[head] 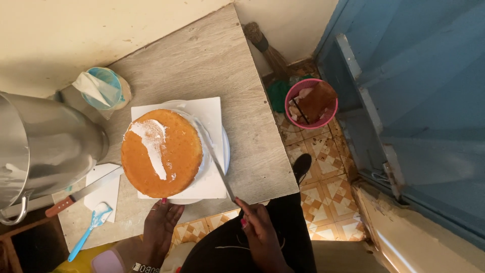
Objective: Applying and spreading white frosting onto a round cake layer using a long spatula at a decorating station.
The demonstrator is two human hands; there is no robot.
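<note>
Head view, looking down on a small grey worktop point(242, 151). A round sponge cake point(160, 152), golden brown with a streak of white icing across its top, sits on a white square board point(209, 114) carried by a round white turntable point(225, 149) near the front of the worktop.

Your right hand point(260, 232) is clenched on the handle of a long palette knife point(214, 156); the blade runs up and away from you and lies against the cake's right side, where white icing shows on the wall. Your left hand point(160, 222) lies at the near rim of the turntable, fingers curved toward it; whether they grip or merely touch cannot be told.

Step in hand, as judged: coating the side, the top barely begun. The next move calls for a blade kept flat to the wall while the left hand steadies or turns the stand.

Edges and room: the turntable sits close to the front edge, and the board's near corner is near that edge too. To the left stand a large steel pot point(45, 146), a wooden-handled knife point(81, 192) and a blue spatula point(91, 227) on white paper, and a blue cup point(105, 88) behind. The right of the worktop is bare; beyond its edge, a tiled floor with a pink bucket point(310, 103).
</note>
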